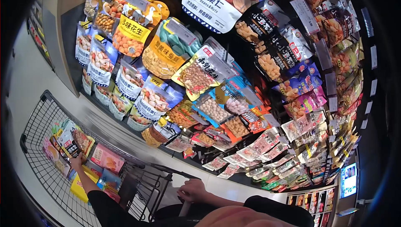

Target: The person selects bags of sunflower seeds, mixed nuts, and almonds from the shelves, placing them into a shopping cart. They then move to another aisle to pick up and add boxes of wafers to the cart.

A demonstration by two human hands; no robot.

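My left hand (76, 161) reaches into the shopping cart at the lower left, its fingers closed on the lower edge of a black and yellow snack bag (66, 142). Right beside that bag lies a bag of reddish-brown nuts (82, 140). A pink package (107, 158) and a yellow package (80, 185) are also in the cart (35, 120), near my left wrist and forearm. At the bottom centre my right hand (192, 190) has its fingers curled round the grey cart handle (185, 208), partly hidden by the hand.
Shelves of bagged nuts, beans and snacks fill the middle and right, with price tags (305, 15) along their edges. Pale floor (25, 68) shows left of the cart. A lit screen (348, 180) stands at the lower right, near a further shelf (313, 197).
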